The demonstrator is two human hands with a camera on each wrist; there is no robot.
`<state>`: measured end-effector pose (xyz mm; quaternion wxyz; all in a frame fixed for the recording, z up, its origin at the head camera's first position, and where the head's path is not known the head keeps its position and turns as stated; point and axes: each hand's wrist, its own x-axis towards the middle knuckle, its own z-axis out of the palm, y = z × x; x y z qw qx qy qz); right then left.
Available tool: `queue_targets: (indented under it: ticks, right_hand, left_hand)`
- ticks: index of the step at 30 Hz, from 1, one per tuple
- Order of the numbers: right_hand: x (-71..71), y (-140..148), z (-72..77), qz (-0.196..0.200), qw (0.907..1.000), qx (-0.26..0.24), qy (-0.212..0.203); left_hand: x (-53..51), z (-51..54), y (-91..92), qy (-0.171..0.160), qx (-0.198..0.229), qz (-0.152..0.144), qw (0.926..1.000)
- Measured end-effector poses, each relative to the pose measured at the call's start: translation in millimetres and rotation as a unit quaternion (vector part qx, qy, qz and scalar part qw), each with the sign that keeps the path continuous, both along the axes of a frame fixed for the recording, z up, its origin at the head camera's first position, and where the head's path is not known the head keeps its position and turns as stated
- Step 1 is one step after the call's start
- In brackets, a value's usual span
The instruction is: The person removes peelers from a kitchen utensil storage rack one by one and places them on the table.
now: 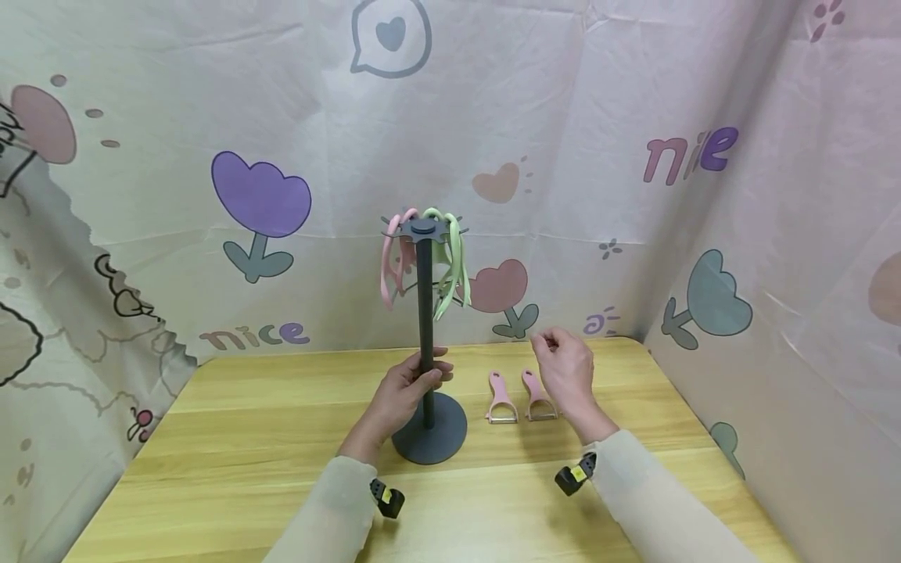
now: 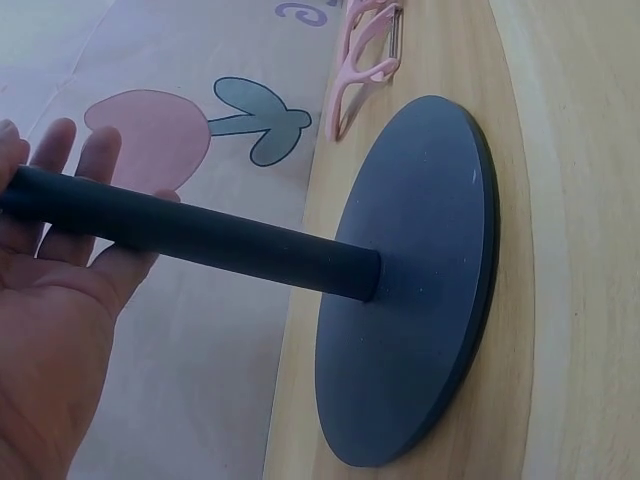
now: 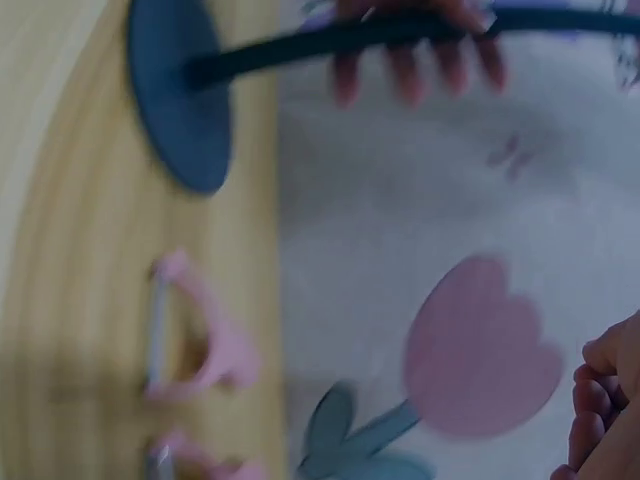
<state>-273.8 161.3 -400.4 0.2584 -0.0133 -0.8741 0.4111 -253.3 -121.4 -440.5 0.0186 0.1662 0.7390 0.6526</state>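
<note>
My left hand (image 1: 394,399) grips the dark pole of a round-based utensil stand (image 1: 425,313), thumb in front and fingers behind. The left wrist view shows the pole lying across those fingers, with the base (image 2: 405,290) on the table. Pink utensils (image 1: 388,266) and green utensils (image 1: 456,258) hang from the hooks at its top; their kind is hard to tell. Right of the base lie two pink Y-shaped peelers, the nearer one (image 1: 498,391) and another (image 1: 533,389). My right hand (image 1: 568,371) is raised above the right peeler, fingers curled, with nothing visible in it.
The wooden table (image 1: 281,438) carries the stand and peelers. A printed cloth (image 1: 338,141) with flowers and lettering hangs behind the table and along its sides. A small black camera is strapped to each wrist.
</note>
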Motion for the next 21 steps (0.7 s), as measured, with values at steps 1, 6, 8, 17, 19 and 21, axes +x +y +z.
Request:
queue_targets:
  ticks: [1,6,8,17,19,21]
  right_hand:
    - [2.9,-5,6.1,0.008,0.9999,-0.012,0.005]
    - [16.6,-23,36.5,0.056,0.9957,-0.062,0.039]
    - [21.3,-29,48.1,0.073,0.9928,-0.077,0.056]
    - [35.1,-51,92.8,0.132,0.9757,-0.130,0.117]
    - [36.8,-55,100.9,0.150,0.9708,-0.141,0.123]
    - [37.3,-59,107.9,0.171,0.9656,-0.149,0.128]
  left_hand:
    - [0.1,0.2,-0.1,-0.001,0.000,0.000,1.0000]
    - [-0.1,-1.1,0.2,-0.001,0.001,0.002,1.0000]
    - [0.2,-0.8,0.5,-0.003,0.001,0.004,1.0000]
    - [2.1,0.6,1.7,0.001,0.001,0.008,1.0000]
    - [2.2,0.4,1.7,0.003,0.003,0.009,1.0000]
    - [1.8,-0.2,1.7,0.005,0.003,0.010,0.9999]
